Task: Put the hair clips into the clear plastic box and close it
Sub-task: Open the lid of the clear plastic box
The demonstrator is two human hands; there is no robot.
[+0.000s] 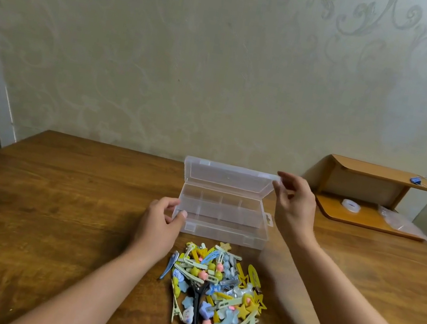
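A pale wall with a faint swirl pattern fills the upper half of the frame, and below it a brown wooden table [44,204] runs across the lower half. At the right edge stands a small wooden shelf [371,188] with a roll of clear tape [349,204] and a plastic bag [397,221] on its lower board.

The left hand [159,223] sits left of centre, its grip pressed onto the near left corner of the clear plastic box [226,215], thumb on the rim and fingers against the side wall. The right hand [294,201], right of centre, has a loose, half-spread grip; thumb and forefinger meet the right corner of the lid [228,177], which stands tilted back. Whether they truly pinch the lid or only touch it, I cannot tell.

The box is open, split by thin dividers into several compartments, and nothing lies in any of them.

The hair clips [216,289] lie in a heap on the table at lower centre, just in front of the box and between the two forearms. They are yellow, pale green, blue and pink, with one black piece among them. Neither hand touches the heap.
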